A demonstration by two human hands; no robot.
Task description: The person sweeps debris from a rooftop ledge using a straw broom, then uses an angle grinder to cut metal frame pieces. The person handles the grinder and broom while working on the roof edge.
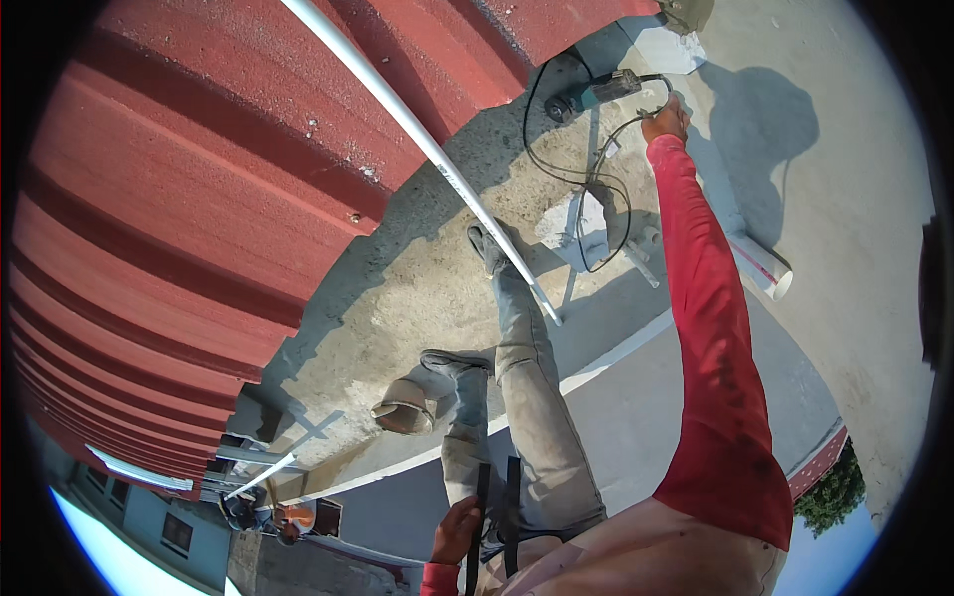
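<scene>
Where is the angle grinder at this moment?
In the head view, the angle grinder lies upper right on the concrete, just left of the right hand, beside the red roofing sheet.

At ten o'clock the ribbed roof sheet [199, 199] looks like red painted metal, matt and dusty; the concrete slab [417, 288] at centre is rough and grey; the long pipe [417, 139] is smooth white plastic; at one o'clock the sleeve [711, 328] is red cloth; the cable [586, 169] looks like black rubber.
</scene>
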